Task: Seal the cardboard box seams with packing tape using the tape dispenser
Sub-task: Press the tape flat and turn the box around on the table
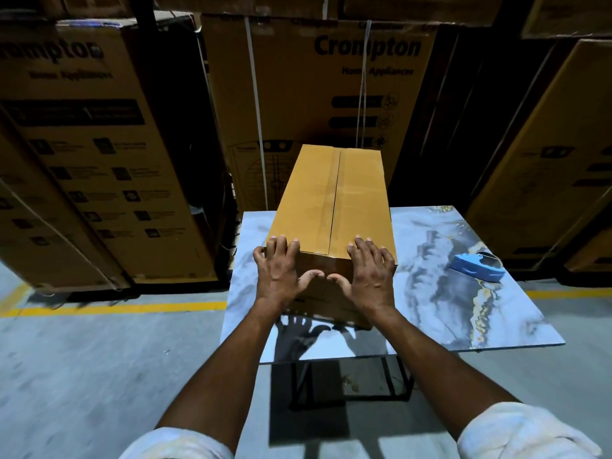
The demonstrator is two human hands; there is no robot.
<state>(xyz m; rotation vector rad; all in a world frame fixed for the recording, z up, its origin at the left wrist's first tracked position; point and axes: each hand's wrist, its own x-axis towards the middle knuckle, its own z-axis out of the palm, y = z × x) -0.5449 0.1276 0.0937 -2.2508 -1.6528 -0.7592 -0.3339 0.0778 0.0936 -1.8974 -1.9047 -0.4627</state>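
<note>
At the near end of the cardboard box [331, 200]: left grip [281, 270] over the left top corner, fingers spread and nearly straight on the top face, thumb down on the near end face, nothing enclosed, only pressing the cardboard. Same for the right grip [367, 276] over the right top corner of the box, fingers flat on the top, thumb on the end face; tips of the two thumbs near each other but apart. Under the box, a marbled surface [430, 309], with the long side of the box pointing away from the person. Along the middle of the box top, the seam [335, 200] between the two flaps, and just left of it a slightly darker band [326, 193]; cannot tell surely whether tape. To the right of the box and well apart from it, the blue tape dispenser [477, 266], lying on the surface close to its right edge. Behind the box, tall brown cartons [298, 77] printed "Crompton Home Appliances". Left of the box and lower, grey floor [82, 359] with a yellow line [116, 308]. Nearer than the box, white rolled sleeves [526, 432] on both forearms.
</note>
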